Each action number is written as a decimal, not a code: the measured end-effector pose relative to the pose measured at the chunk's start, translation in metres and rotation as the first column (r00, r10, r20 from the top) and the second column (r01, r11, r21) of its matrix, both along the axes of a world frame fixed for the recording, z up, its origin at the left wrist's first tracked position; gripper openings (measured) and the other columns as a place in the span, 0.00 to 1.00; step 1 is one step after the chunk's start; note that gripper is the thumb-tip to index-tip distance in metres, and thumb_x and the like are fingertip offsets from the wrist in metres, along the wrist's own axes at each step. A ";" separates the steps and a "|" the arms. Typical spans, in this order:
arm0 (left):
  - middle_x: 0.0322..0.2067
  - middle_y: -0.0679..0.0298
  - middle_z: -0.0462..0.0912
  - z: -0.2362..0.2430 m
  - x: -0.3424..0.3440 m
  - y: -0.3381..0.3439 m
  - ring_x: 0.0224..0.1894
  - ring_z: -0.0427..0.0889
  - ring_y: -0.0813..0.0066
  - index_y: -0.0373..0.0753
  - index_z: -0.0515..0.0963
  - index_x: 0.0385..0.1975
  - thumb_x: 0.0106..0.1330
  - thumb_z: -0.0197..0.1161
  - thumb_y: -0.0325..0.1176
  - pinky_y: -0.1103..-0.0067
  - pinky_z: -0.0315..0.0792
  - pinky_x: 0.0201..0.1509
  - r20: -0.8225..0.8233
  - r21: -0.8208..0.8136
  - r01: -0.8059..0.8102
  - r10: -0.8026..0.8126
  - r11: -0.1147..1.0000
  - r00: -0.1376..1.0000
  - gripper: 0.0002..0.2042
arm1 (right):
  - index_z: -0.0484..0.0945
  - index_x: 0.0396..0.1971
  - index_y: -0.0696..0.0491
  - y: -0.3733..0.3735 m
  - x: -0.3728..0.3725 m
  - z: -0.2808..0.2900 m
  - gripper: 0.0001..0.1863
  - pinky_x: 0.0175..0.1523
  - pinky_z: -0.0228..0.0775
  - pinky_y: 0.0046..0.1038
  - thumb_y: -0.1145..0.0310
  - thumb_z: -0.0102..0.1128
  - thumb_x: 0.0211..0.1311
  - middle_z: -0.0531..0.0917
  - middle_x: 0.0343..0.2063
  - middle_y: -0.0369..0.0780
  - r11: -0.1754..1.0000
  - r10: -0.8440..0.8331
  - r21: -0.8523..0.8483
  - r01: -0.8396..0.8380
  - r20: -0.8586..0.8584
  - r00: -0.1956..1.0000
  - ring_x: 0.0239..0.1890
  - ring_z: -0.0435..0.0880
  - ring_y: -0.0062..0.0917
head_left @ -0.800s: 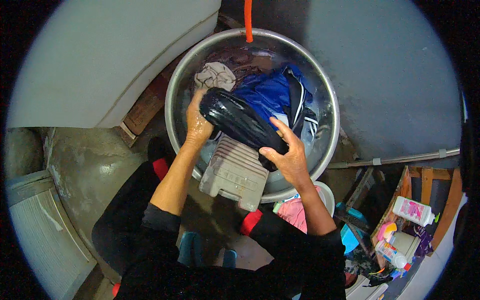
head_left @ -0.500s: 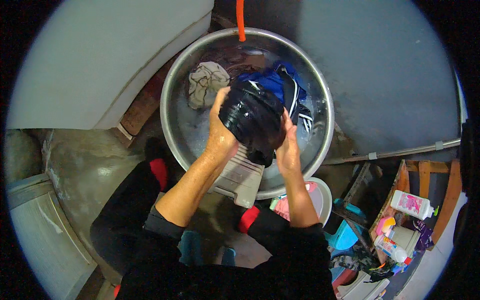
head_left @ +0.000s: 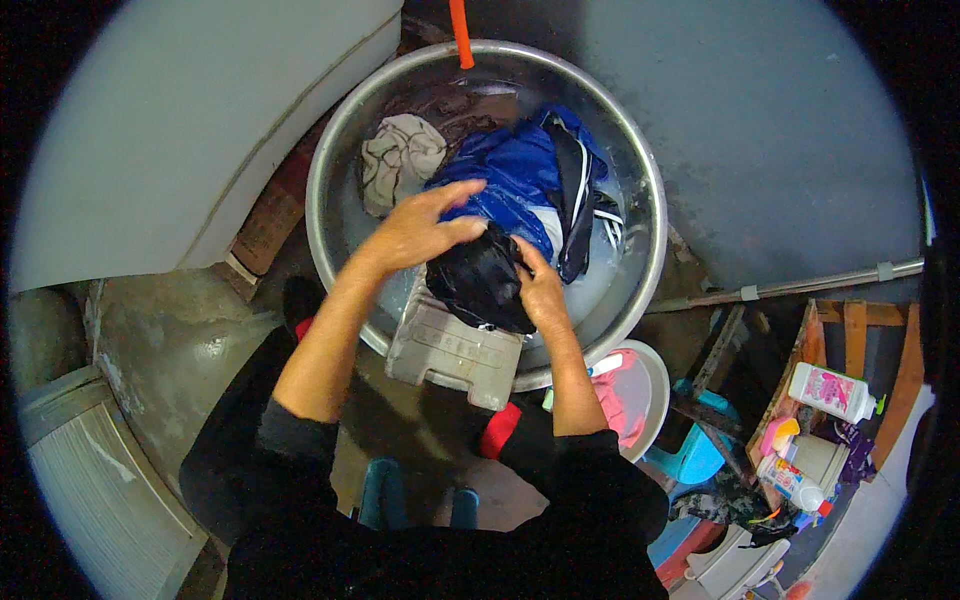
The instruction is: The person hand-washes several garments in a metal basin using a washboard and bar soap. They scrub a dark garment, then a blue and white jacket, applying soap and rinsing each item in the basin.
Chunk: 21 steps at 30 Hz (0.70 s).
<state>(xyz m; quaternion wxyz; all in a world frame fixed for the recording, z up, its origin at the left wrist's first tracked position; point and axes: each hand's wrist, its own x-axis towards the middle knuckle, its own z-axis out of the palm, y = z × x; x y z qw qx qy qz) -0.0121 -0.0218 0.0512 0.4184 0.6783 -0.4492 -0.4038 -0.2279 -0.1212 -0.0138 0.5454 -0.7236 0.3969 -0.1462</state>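
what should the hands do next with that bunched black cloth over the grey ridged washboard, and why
I'd probably close the left hand on the upper edge of the bunched black cloth: that hand is spread open over the shiny blue garment, while the right hand is at the cloth's right side, so two hands could steady it over the grey ridged washboard.

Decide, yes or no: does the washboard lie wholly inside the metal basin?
No, the grey washboard has its near end jutting out over the rim of the metal basin.

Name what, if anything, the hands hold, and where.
The black cloth: right hand holds its right side; left hand at its upper edge, grip unclear.
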 end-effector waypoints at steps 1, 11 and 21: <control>0.54 0.51 0.77 -0.015 -0.014 -0.009 0.57 0.76 0.59 0.38 0.74 0.56 0.63 0.60 0.44 0.70 0.69 0.60 0.245 -0.146 -0.091 0.125 0.985 0.962 0.23 | 0.71 0.59 0.57 0.001 0.009 0.005 0.23 0.63 0.61 0.32 0.62 0.53 0.68 0.78 0.54 0.47 0.973 -0.080 0.224 0.047 0.138 0.987 0.59 0.75 0.33; 0.34 0.56 0.79 -0.079 -0.053 -0.026 0.42 0.76 0.53 0.42 0.75 0.32 0.63 0.55 0.44 0.54 0.66 0.42 0.716 0.040 -0.293 0.177 0.955 0.675 0.12 | 0.76 0.34 0.50 0.012 0.055 -0.025 0.13 0.43 0.58 0.43 0.58 0.48 0.67 0.79 0.35 0.42 0.748 -0.096 -0.636 -0.190 -0.386 0.918 0.41 0.75 0.38; 0.33 0.51 0.78 -0.078 -0.074 0.026 0.40 0.75 0.49 0.40 0.73 0.31 0.59 0.53 0.35 0.59 0.66 0.43 0.507 -0.147 -0.028 0.100 0.989 0.856 0.07 | 0.73 0.46 0.56 0.048 0.000 -0.020 0.17 0.56 0.59 0.42 0.62 0.50 0.62 0.77 0.50 0.44 0.827 0.043 -0.527 -0.193 -0.282 0.959 0.54 0.73 0.40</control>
